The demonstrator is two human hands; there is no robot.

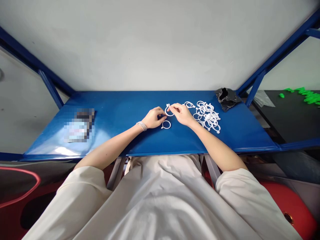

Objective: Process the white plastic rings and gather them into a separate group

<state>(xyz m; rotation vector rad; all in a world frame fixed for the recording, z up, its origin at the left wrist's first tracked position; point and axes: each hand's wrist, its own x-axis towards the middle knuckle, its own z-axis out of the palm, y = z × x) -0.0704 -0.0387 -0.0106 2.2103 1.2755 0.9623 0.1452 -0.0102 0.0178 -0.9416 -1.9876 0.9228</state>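
My right hand (182,114) pinches a white ring with a small knob (170,115) between thumb and fingertips, just above the blue table. Close by on the left, my left hand (154,117) has its fingers curved, with a small gap between thumb and forefinger and nothing visible in it. A second white ring (166,128) lies flat on the table just below the left thumb. Beyond my right wrist is a loose heap of several similar white rings (211,116). A few more rings (189,104) lie behind the right hand.
A crumpled black plastic bag (227,100) sits at the table's back right corner. On the left of the blue table (120,103) lies a blurred-out flat object (78,128). Blue frame bars (51,88) rise at both sides. Bright green pieces (310,96) lie on a dark surface at far right.
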